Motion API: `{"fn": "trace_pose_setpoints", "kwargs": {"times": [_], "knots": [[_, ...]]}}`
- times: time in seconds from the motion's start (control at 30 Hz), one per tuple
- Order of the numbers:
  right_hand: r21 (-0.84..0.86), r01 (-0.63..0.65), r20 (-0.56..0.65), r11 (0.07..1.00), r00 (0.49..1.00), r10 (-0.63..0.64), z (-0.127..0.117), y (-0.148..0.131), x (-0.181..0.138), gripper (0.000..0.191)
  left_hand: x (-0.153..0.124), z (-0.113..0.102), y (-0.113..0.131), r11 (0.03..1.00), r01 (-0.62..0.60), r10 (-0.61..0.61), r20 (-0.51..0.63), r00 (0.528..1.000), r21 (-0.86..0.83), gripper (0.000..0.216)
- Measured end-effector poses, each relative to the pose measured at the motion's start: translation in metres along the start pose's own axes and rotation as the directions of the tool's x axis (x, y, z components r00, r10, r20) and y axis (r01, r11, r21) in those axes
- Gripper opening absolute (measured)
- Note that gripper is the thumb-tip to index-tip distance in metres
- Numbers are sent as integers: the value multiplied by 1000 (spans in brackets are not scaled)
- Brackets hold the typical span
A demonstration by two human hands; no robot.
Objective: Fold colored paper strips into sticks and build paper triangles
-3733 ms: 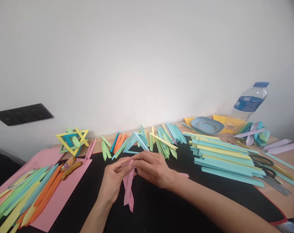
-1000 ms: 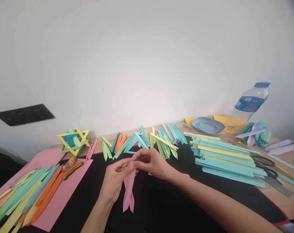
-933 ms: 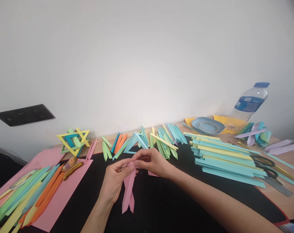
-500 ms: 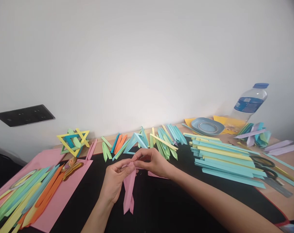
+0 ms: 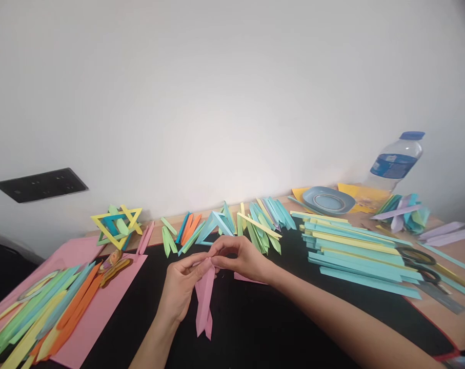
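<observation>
Left hand (image 5: 182, 289): thumb and fingers clamped on top of pink strips (image 5: 204, 307). Right hand (image 5: 242, 256): fingertips pinched on same tip. Strips angled down over mat (image 5: 255, 323), mid, toward front edge. I judge tip fold/join in hand. Next calls for steady pinch, ends kept aligned.

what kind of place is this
Probably a paper-craft worktable against a wall: stacked teal and yellow folded paper strips, black-handled scissors, and a folded pink paper strip pinched between left hand and right hand.
</observation>
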State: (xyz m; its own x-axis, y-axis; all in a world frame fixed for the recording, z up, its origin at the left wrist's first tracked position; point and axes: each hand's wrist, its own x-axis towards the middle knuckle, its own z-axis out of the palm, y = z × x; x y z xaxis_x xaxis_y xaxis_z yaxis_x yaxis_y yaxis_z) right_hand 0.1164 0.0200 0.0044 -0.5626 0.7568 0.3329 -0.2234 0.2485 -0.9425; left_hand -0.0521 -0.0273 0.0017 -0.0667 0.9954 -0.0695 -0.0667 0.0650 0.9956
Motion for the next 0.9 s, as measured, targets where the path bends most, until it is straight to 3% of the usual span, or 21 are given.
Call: {"fn": "trace_pose_setpoints", "kwargs": {"times": [0.1, 0.3, 0.5, 0.73, 0.9], "knots": [[-47, 9, -52, 999, 999, -11, 1, 0, 0, 17, 0, 0, 0, 1000, -7, 7, 6, 1000, 8, 29], [111, -29, 78, 993, 997, 20, -5, 3, 1, 16, -1, -1, 0, 1000, -10, 10, -2, 1000, 24, 30], [-104, 52, -26, 993, 998, -55, -1, 1, 0, 14, 0, 1, 1, 999, -26, 26, -9, 1000, 25, 29], [10, -3, 64, 1000, 998, 2, -4, 1, 1, 17, -1, 1, 0, 999, -30, 31, -11, 999, 42, 29], [-123, 40, -30, 992, 999, -44, -2, 1, 1, 14, -2, 2, 1, 996, -61, 63, -28, 998, 62, 28]]}}
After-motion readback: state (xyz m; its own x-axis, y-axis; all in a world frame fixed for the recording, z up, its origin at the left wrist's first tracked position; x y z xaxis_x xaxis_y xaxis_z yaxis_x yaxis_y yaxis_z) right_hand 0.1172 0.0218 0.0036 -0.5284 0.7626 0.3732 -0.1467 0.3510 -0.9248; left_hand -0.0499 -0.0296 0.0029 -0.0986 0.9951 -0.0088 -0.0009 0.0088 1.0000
